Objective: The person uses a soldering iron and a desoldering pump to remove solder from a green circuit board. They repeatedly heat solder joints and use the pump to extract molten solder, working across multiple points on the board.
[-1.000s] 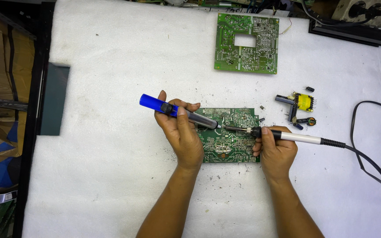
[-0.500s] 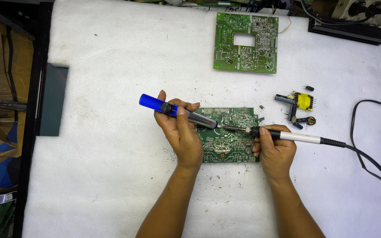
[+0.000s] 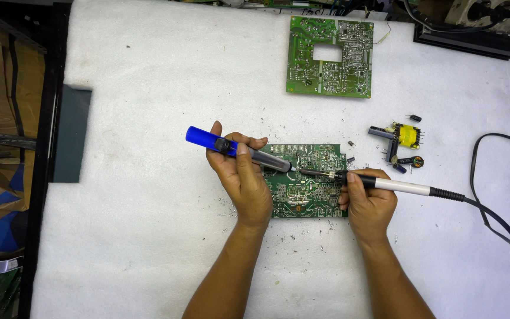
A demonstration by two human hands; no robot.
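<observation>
A small green circuit board (image 3: pixel 314 177) lies solder side up on the white table (image 3: pixel 149 118). My left hand (image 3: pixel 243 174) grips a blue and grey desoldering pump (image 3: pixel 231 147), its tip resting on the board near the middle. My right hand (image 3: pixel 368 198) holds a soldering iron (image 3: pixel 385 184) with a white handle; its metal tip meets the pump's tip on the board. The iron's black cord (image 3: pixel 485 207) runs off to the right.
A larger green circuit board (image 3: pixel 329 56) with a rectangular cutout lies at the back. A yellow transformer (image 3: pixel 407 134) and small loose parts (image 3: pixel 405 160) sit right of the small board. A black metal heat sink (image 3: pixel 467 38) is at the back right. A dark panel (image 3: pixel 71 133) hangs off the table's left edge.
</observation>
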